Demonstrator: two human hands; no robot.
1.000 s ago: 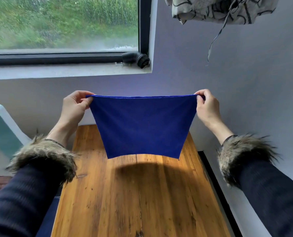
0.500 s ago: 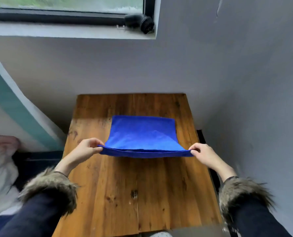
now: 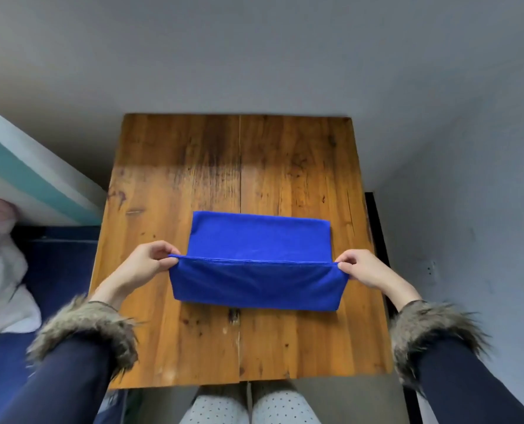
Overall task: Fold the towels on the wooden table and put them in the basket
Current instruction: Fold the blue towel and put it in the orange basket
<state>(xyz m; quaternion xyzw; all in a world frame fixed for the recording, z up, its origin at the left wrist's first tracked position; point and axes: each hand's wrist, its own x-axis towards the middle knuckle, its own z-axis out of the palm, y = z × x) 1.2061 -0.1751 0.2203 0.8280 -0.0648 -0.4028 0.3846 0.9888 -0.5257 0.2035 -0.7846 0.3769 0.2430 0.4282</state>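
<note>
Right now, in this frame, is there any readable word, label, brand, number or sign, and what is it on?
None can be read.
blue towel: plain cloth, no tag or print showing, pinched at its two corners by the left hand and the right hand.
wooden table: only grain and stains.
grey wall: bare, apart from a small mark at the right, too small to read.

A blue towel [image 3: 256, 258] lies on the wooden worktop [image 3: 239, 166], nearer its front edge than its back edge. The left hand [image 3: 146, 266] pinches the towel's left raised corner; the right hand [image 3: 366, 267] pinches the right raised corner. The held edge is lifted clear of the layer beneath. Fur-cuffed dark sleeves [image 3: 80, 356] cover both forearms.
</note>
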